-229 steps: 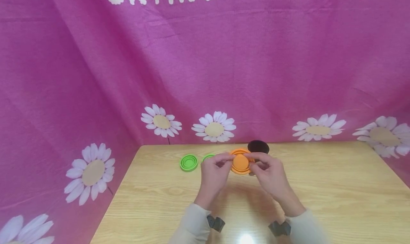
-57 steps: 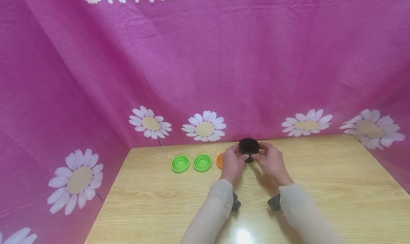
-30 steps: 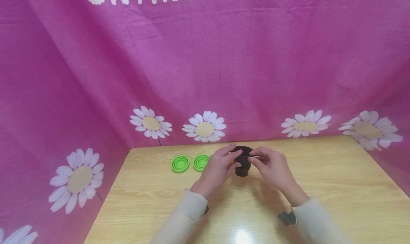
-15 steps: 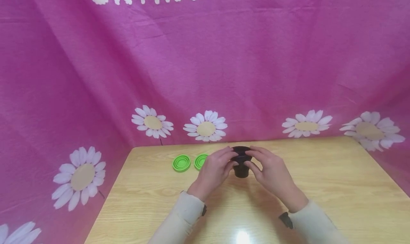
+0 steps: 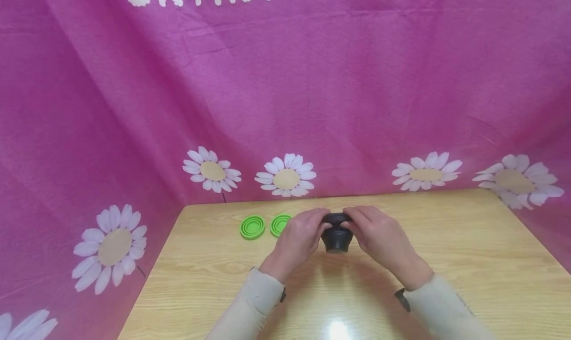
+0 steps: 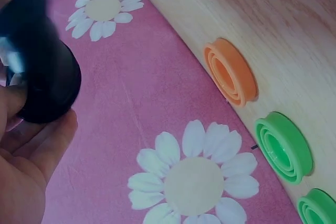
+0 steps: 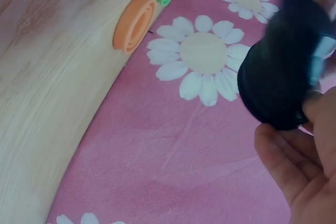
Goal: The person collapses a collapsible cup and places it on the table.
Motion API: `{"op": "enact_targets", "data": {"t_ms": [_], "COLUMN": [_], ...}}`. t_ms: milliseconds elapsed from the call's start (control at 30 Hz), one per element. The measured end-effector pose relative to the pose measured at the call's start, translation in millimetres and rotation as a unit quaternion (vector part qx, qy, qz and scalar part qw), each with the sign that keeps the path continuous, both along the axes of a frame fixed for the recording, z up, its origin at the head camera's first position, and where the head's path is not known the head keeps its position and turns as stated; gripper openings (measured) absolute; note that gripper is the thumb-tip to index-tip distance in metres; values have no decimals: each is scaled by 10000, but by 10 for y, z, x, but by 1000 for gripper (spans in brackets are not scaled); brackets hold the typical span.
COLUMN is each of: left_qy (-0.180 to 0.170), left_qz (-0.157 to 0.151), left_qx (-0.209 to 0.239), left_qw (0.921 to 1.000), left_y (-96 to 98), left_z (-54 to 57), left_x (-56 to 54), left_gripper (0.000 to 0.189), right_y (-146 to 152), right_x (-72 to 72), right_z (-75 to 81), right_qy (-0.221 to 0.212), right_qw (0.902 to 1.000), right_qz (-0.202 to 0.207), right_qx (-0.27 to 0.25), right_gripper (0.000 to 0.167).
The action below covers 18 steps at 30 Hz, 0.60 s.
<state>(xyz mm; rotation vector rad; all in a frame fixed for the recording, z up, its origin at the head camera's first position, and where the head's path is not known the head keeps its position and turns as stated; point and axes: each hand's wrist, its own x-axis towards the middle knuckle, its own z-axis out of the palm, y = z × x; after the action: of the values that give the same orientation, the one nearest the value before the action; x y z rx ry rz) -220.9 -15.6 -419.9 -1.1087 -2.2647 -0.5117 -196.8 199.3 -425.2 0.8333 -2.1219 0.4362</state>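
Observation:
A black collapsible cup (image 5: 337,240), drawn out to its stepped shape, is held up over the table between both hands. My left hand (image 5: 298,238) grips its rim from the left, thumb on the near side. On the right side my right hand (image 5: 379,238) grips the same rim in a like way. The cup is tilted, its narrow base turned toward me. In the left wrist view an orange collapsible cup (image 6: 231,72) lies flattened on the table; in the head view it is hidden by the left hand. Beside it are two flattened green collapsible cups (image 5: 252,227) (image 6: 283,148).
The cups lie in a row near the back edge of the wooden table (image 5: 200,280). Behind the table hangs a pink cloth (image 5: 357,107) printed with white daisies, and it also covers the left side.
The orange cup was first in both hands and then lay on the table. Both hands took the black cup, brought it nearer, and in the last half second tipped its base toward me.

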Motion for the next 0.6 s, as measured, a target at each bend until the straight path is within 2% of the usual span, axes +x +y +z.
{"op": "enact_targets", "data": {"t_ms": [133,200,300,367,433,500,600], "left_qy": [83,47,-330,-761,-1357,-1944,-2856], "left_qz": [-122,-206,-333,-424,-553,-668,-846], "left_qx": [140,318,772,1160,1590,1954,2494], "left_qw": [9998,9993,9959,9894,9763,9589,9215], "left_y": [-1,8,20,24,20,7,-37], "left_z": [-23,-37,-44,-41,-27,-24,-35], "left_x": [-3,-8,4,16,31,32,43], "left_gripper": [29,29,28,25,21,15,10], "right_y": [-16,-26,-38,-49,-62,-73,-82], "right_x": [-14,-23,-30,-26,-21,-17,-12], "right_z": [-39,-66,-101,-113,-111,-111,-117], "right_qy": [34,104,170,105,-52,-319,-694], "right_qw": [9998,9996,9992,9995,9999,9992,9943], "right_qz": [-47,-39,9,44,92,116,102], "right_qx": [165,277,356,302,112,-221,-807], "right_gripper": [47,38,20,27,33,32,27]}}
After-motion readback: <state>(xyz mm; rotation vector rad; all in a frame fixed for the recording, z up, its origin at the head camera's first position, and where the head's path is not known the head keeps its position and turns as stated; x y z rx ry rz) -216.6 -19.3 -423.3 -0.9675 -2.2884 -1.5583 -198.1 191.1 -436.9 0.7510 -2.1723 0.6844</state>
